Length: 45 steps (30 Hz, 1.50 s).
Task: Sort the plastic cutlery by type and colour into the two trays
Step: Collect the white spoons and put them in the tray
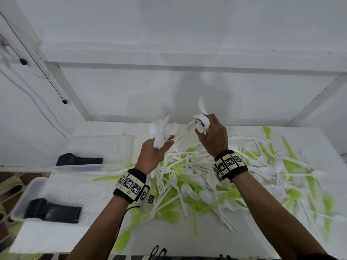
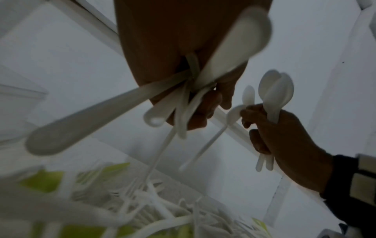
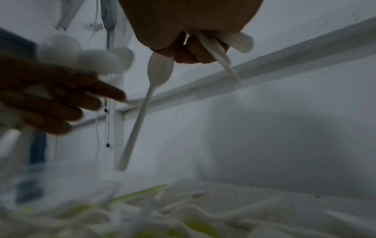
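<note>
1. Above the heap, the left hand [image 1: 153,153] grips a bunch of white spoons [image 1: 161,131], its fingers curled round the handles, bowls fanned upward.
2. Just beside it, apart, the right hand [image 1: 213,136] clutches a second bundle of white spoons [image 1: 201,121], fingers closed on them.
3. Below both lies the mixed pile of white and green cutlery [image 1: 206,184], spread over the white counter [image 1: 169,239].
4. Left of the pile sit two clear trays: the far tray [image 1: 97,139] and the near tray [image 1: 28,190], each holding stacked black cutlery [image 1: 54,211].
</note>
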Motion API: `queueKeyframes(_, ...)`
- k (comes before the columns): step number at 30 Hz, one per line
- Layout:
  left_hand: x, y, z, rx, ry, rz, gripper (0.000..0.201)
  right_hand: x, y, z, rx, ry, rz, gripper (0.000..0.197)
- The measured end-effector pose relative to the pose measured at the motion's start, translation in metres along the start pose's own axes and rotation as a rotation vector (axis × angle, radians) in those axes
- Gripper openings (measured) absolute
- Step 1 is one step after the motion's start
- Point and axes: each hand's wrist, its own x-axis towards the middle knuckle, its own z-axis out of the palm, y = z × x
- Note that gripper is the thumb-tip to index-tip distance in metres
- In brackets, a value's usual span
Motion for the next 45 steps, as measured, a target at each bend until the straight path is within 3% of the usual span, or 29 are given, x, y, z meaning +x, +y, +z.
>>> queueKeyframes(3,0.006,0.008,0.024,0.085,-0.053,0.008,0.025,0.0,-0.011,-0.013,0.12,0.093,-0.024,0.022)
queueKeyframes(5,0.005,0.011,0.039,0.135,-0.047,0.034,0.019,-0.001,-0.016,-0.022,0.207,0.13,0.039,0.014)
queueKeyframes(8,-0.005,0.018,0.059,0.188,-0.041,0.094,0.022,-0.007,-0.014,-0.032,0.373,0.115,0.248,0.028)
queueKeyframes(11,-0.017,0.032,0.077,0.162,-0.083,0.078,0.023,-0.013,-0.014,-0.045,0.517,-0.076,0.488,0.038)
queueKeyframes(13,-0.022,0.04,0.089,0.153,-0.135,0.05,0.026,-0.02,-0.013,-0.056,0.624,-0.205,0.546,0.041)
queueKeyframes(15,-0.027,0.043,0.102,0.168,-0.149,0.025,0.027,-0.027,-0.006,-0.065,0.68,-0.282,0.514,0.043)
queueKeyframes(20,-0.044,0.023,0.117,0.259,0.027,-0.043,0.032,-0.038,0.033,-0.078,0.571,-0.257,0.39,0.035)
queueKeyframes(22,-0.052,0.007,0.126,0.448,-0.03,-0.054,0.044,-0.045,0.046,-0.081,0.531,-0.258,0.375,0.035)
queueKeyframes(24,-0.059,0.001,0.141,0.703,-0.094,-0.155,0.051,-0.054,0.056,-0.082,0.543,-0.293,0.385,0.04)
queueKeyframes(26,-0.069,0.002,0.159,0.788,-0.043,-0.303,0.05,-0.064,0.062,-0.08,0.522,-0.365,0.374,0.06)
queueKeyframes(27,-0.072,0.0,0.169,0.813,-0.021,-0.35,0.051,-0.068,0.065,-0.08,0.498,-0.418,0.365,0.06)
queueKeyframes(31,-0.084,-0.01,0.203,0.977,-0.011,-0.389,0.054,-0.077,0.07,-0.083,0.514,-0.626,0.34,0.038)
queueKeyframes(33,-0.086,-0.012,0.208,1.051,0.003,-0.373,0.052,-0.077,0.07,-0.087,0.574,-0.62,0.372,0.03)
queueKeyframes(38,-0.081,-0.014,0.198,1.028,-0.017,-0.356,0.029,-0.075,0.064,-0.101,0.714,-0.544,0.488,0.032)
queueKeyframes(45,-0.085,-0.02,0.187,0.873,-0.006,-0.332,0.031,-0.087,0.058,-0.093,0.707,-0.47,0.579,0.043)
